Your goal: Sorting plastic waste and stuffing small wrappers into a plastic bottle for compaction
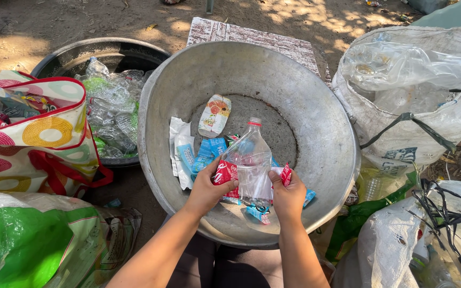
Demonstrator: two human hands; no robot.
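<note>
We are holding a clear plastic bottle [250, 162] with both hands over a large metal basin [316, 106]. Our left hand [207, 189] is gripping the red label [225, 173] at the bottle's side, and our right hand [288, 194] is pinching the label's other torn end. Peeled labels are lying in the basin: blue ones [205, 154], a white one [177, 133], and an orange-and-white one [214, 115]. A black tub of crushed bottles [110, 109] is sitting to the left, beside a ring-patterned bag [44, 138]. White sacks [417, 106] are standing to the right.
</note>
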